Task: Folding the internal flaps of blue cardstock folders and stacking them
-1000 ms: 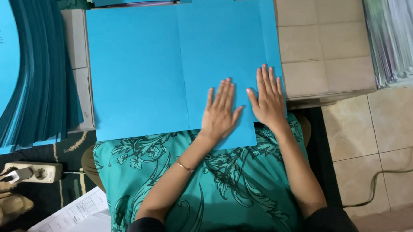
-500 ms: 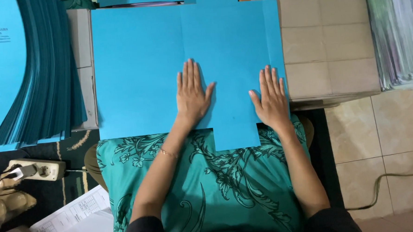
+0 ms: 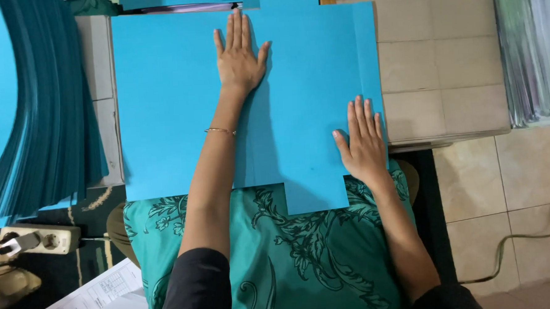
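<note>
The left hand (image 3: 239, 60) lies flat, fingers spread, its grip pinching nothing, pressing the far middle of the blue sheet (image 3: 174, 109). The right hand (image 3: 363, 146) is flat too, fingers nearly together, on the sheet's near right edge. A fanned stack (image 3: 32, 122) sits well left of the left hand.

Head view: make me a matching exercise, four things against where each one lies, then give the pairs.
Things:
1. left hand
2. right hand
3. power strip
4. stack of blue sheets

Places:
A. far left, fanned out
B. flat at the blue sheet's top edge
C. flat at that sheet's lower right
D. on the floor, lower left

Pairs: 1-B, 2-C, 3-D, 4-A
</note>
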